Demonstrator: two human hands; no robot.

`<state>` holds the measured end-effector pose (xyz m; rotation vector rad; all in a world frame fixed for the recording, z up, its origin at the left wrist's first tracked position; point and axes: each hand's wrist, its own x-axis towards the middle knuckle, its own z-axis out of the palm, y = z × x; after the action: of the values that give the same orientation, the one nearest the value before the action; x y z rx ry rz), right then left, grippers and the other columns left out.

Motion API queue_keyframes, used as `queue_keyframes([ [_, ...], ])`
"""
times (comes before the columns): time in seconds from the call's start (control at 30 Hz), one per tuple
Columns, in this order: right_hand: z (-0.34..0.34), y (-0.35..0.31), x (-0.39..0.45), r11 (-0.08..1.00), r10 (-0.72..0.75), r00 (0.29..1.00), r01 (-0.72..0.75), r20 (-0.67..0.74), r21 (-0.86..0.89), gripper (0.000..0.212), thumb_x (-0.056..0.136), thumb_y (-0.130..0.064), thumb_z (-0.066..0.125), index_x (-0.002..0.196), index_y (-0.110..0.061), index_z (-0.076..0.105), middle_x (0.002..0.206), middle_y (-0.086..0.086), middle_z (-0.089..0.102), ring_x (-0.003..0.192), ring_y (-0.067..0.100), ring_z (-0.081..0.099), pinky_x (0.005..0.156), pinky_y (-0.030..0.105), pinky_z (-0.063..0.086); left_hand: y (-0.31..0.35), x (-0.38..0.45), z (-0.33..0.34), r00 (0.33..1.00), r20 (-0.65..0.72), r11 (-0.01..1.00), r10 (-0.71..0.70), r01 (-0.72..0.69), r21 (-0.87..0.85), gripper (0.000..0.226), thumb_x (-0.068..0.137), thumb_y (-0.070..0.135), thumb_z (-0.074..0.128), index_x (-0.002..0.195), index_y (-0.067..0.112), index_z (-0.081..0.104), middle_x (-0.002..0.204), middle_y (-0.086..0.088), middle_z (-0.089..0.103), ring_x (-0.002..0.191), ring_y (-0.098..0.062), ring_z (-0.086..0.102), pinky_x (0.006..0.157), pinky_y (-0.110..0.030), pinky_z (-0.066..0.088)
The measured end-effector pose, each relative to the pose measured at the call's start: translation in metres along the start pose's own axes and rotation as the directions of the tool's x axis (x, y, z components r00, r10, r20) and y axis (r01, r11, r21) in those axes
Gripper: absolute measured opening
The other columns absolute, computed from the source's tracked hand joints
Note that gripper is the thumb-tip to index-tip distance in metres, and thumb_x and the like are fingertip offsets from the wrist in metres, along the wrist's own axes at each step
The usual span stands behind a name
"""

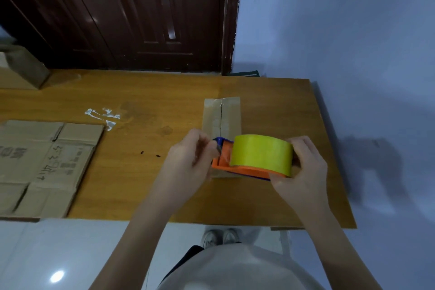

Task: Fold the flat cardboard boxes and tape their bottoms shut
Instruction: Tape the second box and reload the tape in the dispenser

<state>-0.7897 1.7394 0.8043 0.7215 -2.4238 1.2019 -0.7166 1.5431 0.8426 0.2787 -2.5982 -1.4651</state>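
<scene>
A small folded cardboard box (221, 115) stands on the wooden table (141, 172), its two flaps meeting in a centre seam with clear tape along it. Just above its near end I hold an orange tape dispenser (237, 167) carrying a yellow-green tape roll (261, 154). My right hand (303, 169) grips the dispenser's right end. My left hand (190, 160) pinches at the dispenser's blue front end, where the tape comes off; the tape end itself is too blurred to make out. A flat unfolded cardboard box (42, 167) lies at the table's left.
Crumpled clear tape scraps (103, 115) lie on the table left of the box. More cardboard (18, 70) is stacked at the far left. A dark wooden door (131, 14) stands behind the table, with a pale wall to the right. My shoes (220, 238) show below the table edge.
</scene>
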Motion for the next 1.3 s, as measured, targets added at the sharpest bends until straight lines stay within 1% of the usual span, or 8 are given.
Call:
queue_keyframes([
  [0.07,-0.002,0.003,0.002,1.000,0.016,1.000,-0.016,0.001,0.000,0.024,0.056,-0.005,0.066,0.078,-0.002,0.056,0.081,-0.002,0.047,0.065,0.008,0.045,0.049,0.022,0.039,0.003,0.002,0.001,0.999,0.002,0.971,-0.037,0.037,-0.235,0.012,0.095,0.014,0.048,0.091,0.018,0.058,0.073,0.001,0.066,0.060,-0.015,0.060,0.053,-0.027,0.052],
  [0.13,-0.002,0.005,0.004,1.000,0.028,1.000,-0.028,0.012,-0.007,0.025,0.057,-0.005,0.066,0.080,-0.003,0.057,0.081,-0.001,0.048,0.066,0.009,0.046,0.049,0.023,0.039,0.006,0.004,0.003,0.998,-0.008,0.944,-0.070,0.063,-0.325,0.016,0.096,0.015,0.046,0.098,0.023,0.060,0.083,0.007,0.067,0.070,-0.013,0.062,0.056,-0.026,0.053],
  [0.27,0.000,0.002,0.005,0.999,0.009,0.999,-0.007,0.035,-0.041,0.025,0.057,-0.006,0.065,0.082,-0.003,0.058,0.084,-0.002,0.049,0.067,0.007,0.046,0.050,0.019,0.037,0.011,0.009,0.008,0.998,-0.055,0.965,-0.022,0.007,-0.261,0.011,0.090,0.039,0.055,0.097,0.033,0.060,0.085,0.013,0.063,0.078,-0.002,0.060,0.063,-0.027,0.054],
  [0.4,0.001,-0.003,0.005,0.998,-0.015,0.999,0.017,0.033,-0.063,0.033,0.062,-0.022,0.053,0.087,-0.001,0.060,0.087,0.003,0.052,0.071,0.007,0.046,0.052,0.019,0.039,0.014,0.014,0.015,0.984,-0.107,0.990,0.140,-0.136,0.044,0.046,0.076,0.062,0.062,0.104,0.027,0.066,0.096,0.020,0.057,0.090,0.001,0.057,0.070,-0.019,0.051],
  [0.7,-0.003,-0.007,0.008,0.995,-0.037,0.998,0.041,0.047,-0.095,0.037,0.064,-0.027,0.055,0.089,-0.001,0.061,0.089,0.009,0.056,0.075,0.006,0.048,0.050,0.018,0.041,0.016,0.014,0.016,0.987,-0.147,0.975,0.068,-0.097,-0.201,0.013,0.074,0.037,0.068,0.084,0.030,0.072,0.085,0.011,0.067,0.078,-0.004,0.063,0.066,-0.029,0.054],
  [0.9,-0.004,-0.007,0.007,0.993,-0.028,0.997,0.036,0.074,-0.112,0.039,0.063,-0.029,0.053,0.090,-0.001,0.061,0.090,0.008,0.055,0.075,0.001,0.042,0.055,0.010,0.032,0.018,0.007,0.013,0.984,-0.124,0.989,0.130,-0.138,-0.052,0.018,0.081,0.030,0.068,0.097,0.023,0.073,0.089,0.013,0.068,0.080,0.000,0.064,0.070,-0.022,0.055],
  [1.1,-0.011,-0.007,0.006,0.992,-0.091,0.990,0.099,0.104,-0.077,0.034,0.062,-0.028,0.055,0.089,-0.008,0.058,0.090,0.007,0.055,0.076,0.003,0.045,0.053,0.016,0.039,0.021,0.010,-0.005,0.991,0.086,0.994,0.100,-0.096,-0.052,0.024,0.075,0.020,0.077,0.098,0.023,0.073,0.089,0.011,0.069,0.084,0.000,0.065,0.080,-0.021,0.055],
  [1.3,-0.014,-0.010,0.006,0.992,-0.106,0.988,0.113,0.115,-0.056,0.033,0.062,-0.027,0.054,0.084,-0.003,0.061,0.088,0.007,0.055,0.072,0.012,0.052,0.050,0.023,0.043,0.020,0.011,-0.011,0.975,0.145,0.986,0.166,-0.165,-0.017,0.023,0.074,0.022,0.076,0.096,0.018,0.074,0.088,0.009,0.070,0.083,-0.003,0.066,0.078,-0.024,0.056],
])
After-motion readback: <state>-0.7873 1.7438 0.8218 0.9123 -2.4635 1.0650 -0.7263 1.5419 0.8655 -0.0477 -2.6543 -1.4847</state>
